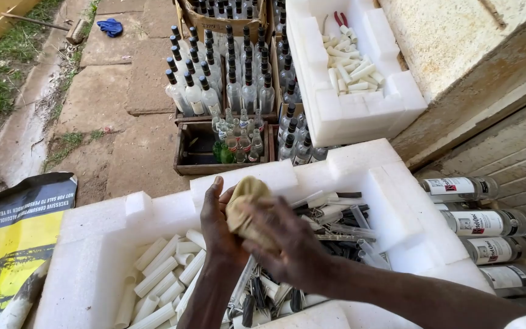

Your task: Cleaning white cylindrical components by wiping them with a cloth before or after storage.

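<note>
A: In the head view, what are your hands on?

B: Your left hand [219, 222] and right hand [293, 247] meet at lower centre of the frame, both grips closed around a tan cloth [246, 210] bunched between them, above the white foam tray [98, 244].

A: And around you?

B: White tubes [159, 274] lie in the tray's lower-left compartment, dark parts [336, 228] in its right one. Crates of clear bottles [226, 73] fill the top centre; more bottles [482, 222] lie flat at right.
</note>
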